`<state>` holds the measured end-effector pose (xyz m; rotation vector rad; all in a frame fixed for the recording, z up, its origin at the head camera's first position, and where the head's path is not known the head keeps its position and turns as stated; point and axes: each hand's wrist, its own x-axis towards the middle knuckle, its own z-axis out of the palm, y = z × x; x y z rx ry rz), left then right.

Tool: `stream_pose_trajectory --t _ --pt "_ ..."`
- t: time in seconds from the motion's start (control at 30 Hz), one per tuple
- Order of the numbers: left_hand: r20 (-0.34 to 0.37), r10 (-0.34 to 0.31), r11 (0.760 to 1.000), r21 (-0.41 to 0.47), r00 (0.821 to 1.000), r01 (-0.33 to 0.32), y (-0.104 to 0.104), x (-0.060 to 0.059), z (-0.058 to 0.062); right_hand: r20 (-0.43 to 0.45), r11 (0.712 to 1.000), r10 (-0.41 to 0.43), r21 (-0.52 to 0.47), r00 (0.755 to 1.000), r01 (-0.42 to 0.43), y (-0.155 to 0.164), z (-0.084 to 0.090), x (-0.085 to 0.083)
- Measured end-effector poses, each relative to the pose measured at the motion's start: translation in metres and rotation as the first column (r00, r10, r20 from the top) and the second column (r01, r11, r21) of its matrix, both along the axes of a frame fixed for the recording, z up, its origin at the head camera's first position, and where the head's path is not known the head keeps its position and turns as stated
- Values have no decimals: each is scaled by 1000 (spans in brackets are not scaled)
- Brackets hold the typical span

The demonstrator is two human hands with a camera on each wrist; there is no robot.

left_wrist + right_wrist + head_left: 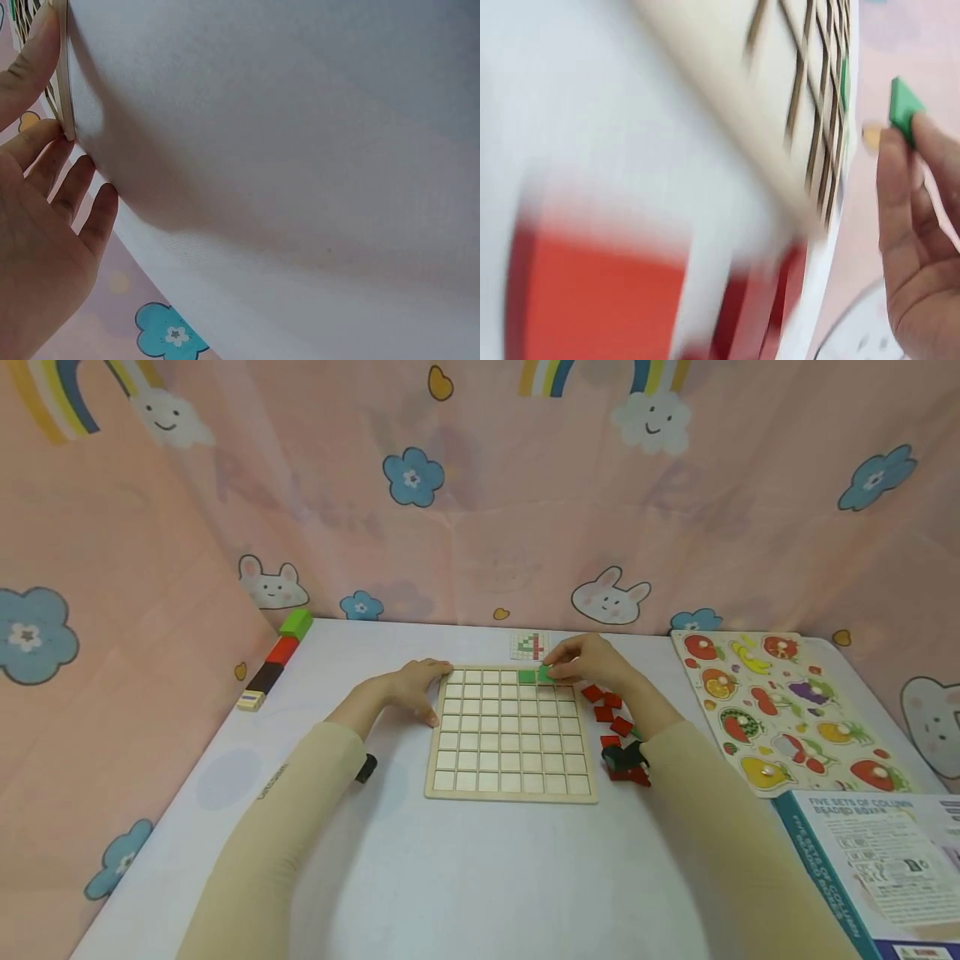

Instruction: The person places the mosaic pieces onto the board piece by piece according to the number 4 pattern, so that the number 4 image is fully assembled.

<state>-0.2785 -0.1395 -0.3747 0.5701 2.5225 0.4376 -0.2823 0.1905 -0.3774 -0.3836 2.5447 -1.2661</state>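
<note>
The right hand (pixel 592 662) is pinching a green tile (pixel 545 673) over the top row of the grid board (pixel 510 793), beside a seated green tile (pixel 527 677). The left hand (pixel 415 687), fingers relaxed, is bracing the board's 9 o'clock edge.

Risk, as judged: the tile could be going in tilted and catching on a divider, or nudging its neighbour.

The right wrist view is showing the tile between fingertips, clear of the board; the head view alone is showing the red tiles (pixel 611 714) at 3 o'clock on the bench (pixel 480 877).

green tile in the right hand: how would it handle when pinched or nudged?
The green tile, pinched in the right hand, looks thin, flat and rigid, so probably light and not floppy. Being square, it shouldn't roll. Its thin edge may make it fiddly to lift off the grid board.
</note>
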Motion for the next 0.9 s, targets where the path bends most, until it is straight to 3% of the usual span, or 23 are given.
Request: stream_pose_trajectory --t 0.23,0.47,0.73,0.9 --pt "-4 -5 1000 4 1000 5 -1 0 -2 -27 1000 -9 26 1000 9 -46 -4 5" --pt "1 -1 1000 -3 1000 1 0 1 0 -102 985 6 171 995 11 -64 -9 6" --pt "-2 6 1000 -2 1000 -6 0 1 0 -120 968 138 225 983 -108 -59 -7 6" --pt "1 10 1000 -4 1000 -10 0 0 -2 -119 970 153 207 981 -126 -23 -2 1"
